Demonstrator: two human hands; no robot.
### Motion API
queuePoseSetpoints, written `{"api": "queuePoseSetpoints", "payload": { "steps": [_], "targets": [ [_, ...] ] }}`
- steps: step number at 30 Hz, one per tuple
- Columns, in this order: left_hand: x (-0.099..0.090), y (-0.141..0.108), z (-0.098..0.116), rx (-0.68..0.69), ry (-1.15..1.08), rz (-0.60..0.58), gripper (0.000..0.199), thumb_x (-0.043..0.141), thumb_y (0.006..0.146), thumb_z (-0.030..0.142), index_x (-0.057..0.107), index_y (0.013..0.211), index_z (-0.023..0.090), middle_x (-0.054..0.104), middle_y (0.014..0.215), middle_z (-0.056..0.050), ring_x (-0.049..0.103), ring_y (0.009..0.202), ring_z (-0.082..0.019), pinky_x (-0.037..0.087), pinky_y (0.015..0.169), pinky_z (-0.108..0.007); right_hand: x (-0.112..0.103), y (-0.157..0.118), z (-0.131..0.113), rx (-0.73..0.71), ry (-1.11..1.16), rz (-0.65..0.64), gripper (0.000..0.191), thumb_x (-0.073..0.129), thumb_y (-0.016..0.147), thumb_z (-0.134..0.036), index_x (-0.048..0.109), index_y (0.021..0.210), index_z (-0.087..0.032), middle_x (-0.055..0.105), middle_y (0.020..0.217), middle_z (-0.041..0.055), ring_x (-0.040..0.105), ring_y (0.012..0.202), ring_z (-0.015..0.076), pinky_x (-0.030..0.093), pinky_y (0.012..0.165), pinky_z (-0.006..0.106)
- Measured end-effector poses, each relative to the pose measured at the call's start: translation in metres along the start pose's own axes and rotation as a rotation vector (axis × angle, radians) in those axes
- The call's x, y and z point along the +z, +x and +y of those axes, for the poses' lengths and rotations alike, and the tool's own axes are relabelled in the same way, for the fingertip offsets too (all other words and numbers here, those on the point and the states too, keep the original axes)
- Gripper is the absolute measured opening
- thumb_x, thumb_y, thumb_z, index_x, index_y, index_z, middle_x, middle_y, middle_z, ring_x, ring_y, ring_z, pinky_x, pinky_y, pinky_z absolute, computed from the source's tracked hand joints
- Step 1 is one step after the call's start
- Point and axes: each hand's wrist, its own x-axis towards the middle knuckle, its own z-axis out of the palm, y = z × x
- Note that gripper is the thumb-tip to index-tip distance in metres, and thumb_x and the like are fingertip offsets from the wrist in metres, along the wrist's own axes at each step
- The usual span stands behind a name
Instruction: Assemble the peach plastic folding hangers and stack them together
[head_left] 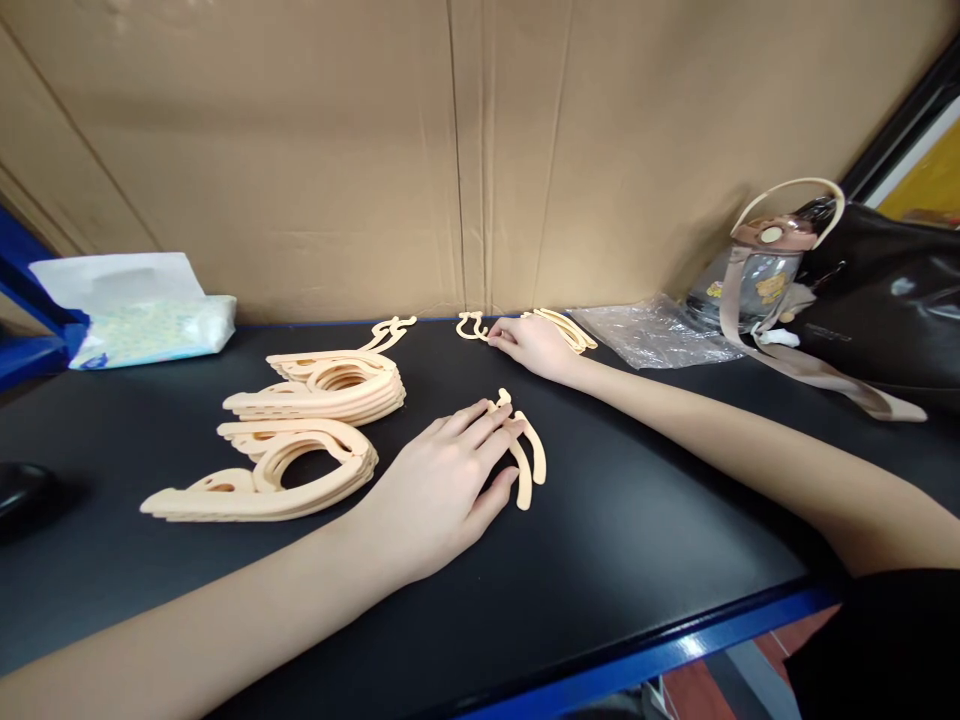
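My left hand (442,480) lies palm down over peach plastic hanger parts (523,475), its fingers stretched across their upper ends. Two curved arms stick out beyond the fingers; the part under them is hidden. Farther back, my right hand (540,345) has its thumb and fingertips drawn together at the edge of a small curved hanger piece (469,328). Just behind that hand lies a bunch of curved hanger arms (570,330). Left of my left hand are two stacks of folded hangers, a nearer stack (352,470) and a farther stack (386,395).
More loose hanger pieces (390,332) lie behind the stacks. A tissue pack (157,325) stands at the back left, and a black mouse (22,490) is at the left edge. Clear plastic bag (652,335), strapped water bottle (772,265) and black bag (892,300) occupy the right. Cardboard (300,160) walls the back.
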Motion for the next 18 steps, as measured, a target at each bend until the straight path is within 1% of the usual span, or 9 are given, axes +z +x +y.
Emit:
{"api": "queuePoseSetpoints", "payload": {
  "steps": [4, 8, 10, 14, 18],
  "targets": [
    [0.0, 0.0, 0.0, 0.008, 0.008, -0.002, 0.043, 0.039, 0.098, 0.029, 0.048, 0.137, 0.014, 0.048, 0.144, -0.01, 0.041, 0.135, -0.028, 0.043, 0.106, -0.049, 0.0, 0.0, -0.001, 0.026, 0.059, 0.036, 0.017, 0.055, 0.091, -0.022, 0.07, 0.092, -0.015, 0.071, 0.074, 0.0024, 0.063, 0.067, 0.0149, 0.038, 0.063, 0.024],
    [-0.001, 0.0, 0.0, 0.016, 0.006, -0.007, 0.042, 0.038, 0.098, 0.028, 0.05, 0.136, 0.014, 0.049, 0.144, -0.011, 0.042, 0.135, -0.028, 0.044, 0.105, -0.049, -0.002, -0.002, -0.001, 0.041, 0.154, 0.068, 0.016, 0.055, 0.088, -0.019, 0.07, 0.089, -0.013, 0.071, 0.077, 0.0037, 0.063, 0.068, 0.0139, 0.041, 0.063, 0.023],
    [-0.001, -0.001, 0.0, 0.015, 0.01, -0.002, 0.042, 0.039, 0.098, 0.028, 0.05, 0.135, 0.013, 0.049, 0.144, -0.011, 0.043, 0.134, -0.028, 0.043, 0.105, -0.049, -0.004, -0.005, 0.0, 0.037, 0.216, 0.052, 0.016, 0.054, 0.088, -0.019, 0.069, 0.088, -0.013, 0.07, 0.073, 0.0028, 0.062, 0.063, 0.0121, 0.043, 0.062, 0.022],
    [0.0, -0.001, 0.0, 0.016, 0.03, 0.008, 0.042, 0.039, 0.098, 0.029, 0.049, 0.136, 0.014, 0.049, 0.144, -0.011, 0.042, 0.135, -0.028, 0.042, 0.108, -0.047, -0.008, -0.015, -0.001, 0.026, 0.335, -0.01, 0.02, 0.051, 0.09, -0.026, 0.066, 0.089, -0.012, 0.068, 0.069, 0.0018, 0.056, 0.049, 0.0089, 0.045, 0.054, 0.021],
    [0.001, -0.001, 0.0, 0.036, 0.009, 0.035, 0.041, 0.039, 0.098, 0.027, 0.05, 0.134, 0.012, 0.054, 0.139, -0.012, 0.043, 0.134, -0.028, 0.042, 0.107, -0.047, -0.017, -0.038, -0.009, 0.017, 0.41, -0.074, 0.022, 0.051, 0.092, -0.031, 0.064, 0.092, -0.013, 0.068, 0.07, 0.0019, 0.056, 0.05, 0.0093, 0.047, 0.055, 0.022]
  ]
}}
